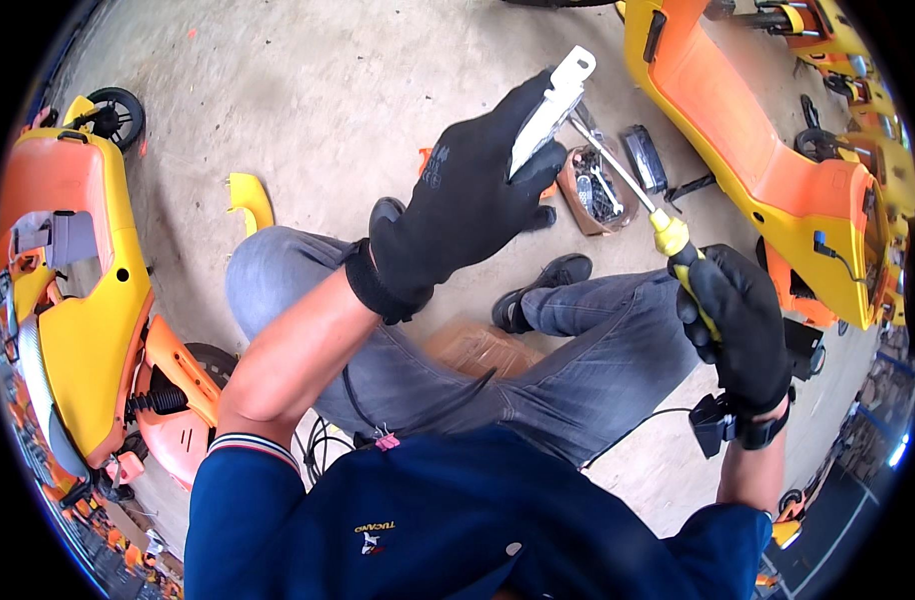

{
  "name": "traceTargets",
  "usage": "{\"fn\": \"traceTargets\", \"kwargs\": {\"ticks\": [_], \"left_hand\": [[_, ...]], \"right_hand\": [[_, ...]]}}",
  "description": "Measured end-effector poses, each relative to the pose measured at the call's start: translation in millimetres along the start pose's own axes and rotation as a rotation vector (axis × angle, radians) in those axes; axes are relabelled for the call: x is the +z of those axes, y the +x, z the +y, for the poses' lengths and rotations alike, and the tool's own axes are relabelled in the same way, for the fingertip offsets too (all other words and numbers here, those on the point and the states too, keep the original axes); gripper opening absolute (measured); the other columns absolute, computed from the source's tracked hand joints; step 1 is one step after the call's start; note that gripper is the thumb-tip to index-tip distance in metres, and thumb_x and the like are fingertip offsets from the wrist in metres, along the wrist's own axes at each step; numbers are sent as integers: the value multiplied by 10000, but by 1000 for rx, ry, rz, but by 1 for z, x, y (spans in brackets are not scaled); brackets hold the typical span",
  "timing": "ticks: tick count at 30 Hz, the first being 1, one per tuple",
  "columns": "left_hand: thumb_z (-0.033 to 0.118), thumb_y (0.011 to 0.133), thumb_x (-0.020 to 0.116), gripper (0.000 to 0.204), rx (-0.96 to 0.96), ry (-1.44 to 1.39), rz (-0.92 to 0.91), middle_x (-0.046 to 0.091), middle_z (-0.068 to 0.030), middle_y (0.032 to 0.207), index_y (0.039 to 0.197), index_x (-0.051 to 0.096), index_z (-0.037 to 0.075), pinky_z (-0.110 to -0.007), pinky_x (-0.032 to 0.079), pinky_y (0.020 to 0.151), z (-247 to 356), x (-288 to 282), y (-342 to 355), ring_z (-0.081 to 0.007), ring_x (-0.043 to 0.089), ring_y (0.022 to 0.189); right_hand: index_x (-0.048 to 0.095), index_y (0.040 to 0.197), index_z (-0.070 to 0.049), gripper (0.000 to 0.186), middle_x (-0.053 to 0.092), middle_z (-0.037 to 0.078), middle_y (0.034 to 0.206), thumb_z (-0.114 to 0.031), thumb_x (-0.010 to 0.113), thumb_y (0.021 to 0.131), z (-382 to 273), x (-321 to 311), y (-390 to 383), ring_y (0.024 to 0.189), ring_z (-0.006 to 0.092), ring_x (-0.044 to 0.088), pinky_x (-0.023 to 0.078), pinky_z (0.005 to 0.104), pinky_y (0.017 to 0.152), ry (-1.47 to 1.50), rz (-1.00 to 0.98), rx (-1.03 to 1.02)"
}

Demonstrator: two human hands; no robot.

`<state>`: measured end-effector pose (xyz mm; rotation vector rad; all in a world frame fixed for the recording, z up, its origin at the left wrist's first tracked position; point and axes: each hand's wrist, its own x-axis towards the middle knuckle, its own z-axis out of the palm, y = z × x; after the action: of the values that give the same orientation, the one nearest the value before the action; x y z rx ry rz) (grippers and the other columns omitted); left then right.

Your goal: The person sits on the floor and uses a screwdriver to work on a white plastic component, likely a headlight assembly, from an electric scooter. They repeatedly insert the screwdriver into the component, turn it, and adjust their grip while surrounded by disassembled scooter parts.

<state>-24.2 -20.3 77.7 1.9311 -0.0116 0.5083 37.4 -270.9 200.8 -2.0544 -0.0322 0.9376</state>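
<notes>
Out in front of you, black-gloved left hand: your fingers pinch the flat, elongated white piece with a slotted end, held tilted above the grey concrete floor.
Black-gloved right hand: your fingers wrap the handle of the yellow-and-black screwdriver with a long steel shank.
Shank tip: right beside the white piece; you cannot tell from this angle whether they touch.
Slip risk: if you push hard, the tip could skid and jab your left hand, the piece's only visible support.
Drop risk: a loose pinch through the glove could let the white piece fall.
Hand-held things: two, one white piece and one screwdriver.
Brown cardboard box: one, with one silver metal wrench showing; its small dark parts are too heaped to count.
Lying on the floor: one curved yellow panel, one black rectangular block.
Large yellow-and-orange scooter bodies nearby: two, one each side of you.
</notes>
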Motion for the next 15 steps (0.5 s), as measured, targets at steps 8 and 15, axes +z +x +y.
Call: {"fn": "traceTargets", "kwargs": {"ticks": [8,15], "left_hand": [[63,854,709,481,-105,-172,59,708,-124,1072,1300,547,-16,-307,524,833,-2,1,5,-159,673,923],[44,857,699,430,-79,-130,20,692,-97,1077,1258,554,-10,-296,520,849,3,-4,6,-127,654,972]], "right_hand": [[594,1141,-38,322,600,17,855,-95,720,851,0,-1,1,625,61,551,432,213,545,-203,76,-224],[622,1224,-8,434,635,156,957,-124,771,834,16,15,-6,825,290,621,507,363,703,-988,454,-904]]}}
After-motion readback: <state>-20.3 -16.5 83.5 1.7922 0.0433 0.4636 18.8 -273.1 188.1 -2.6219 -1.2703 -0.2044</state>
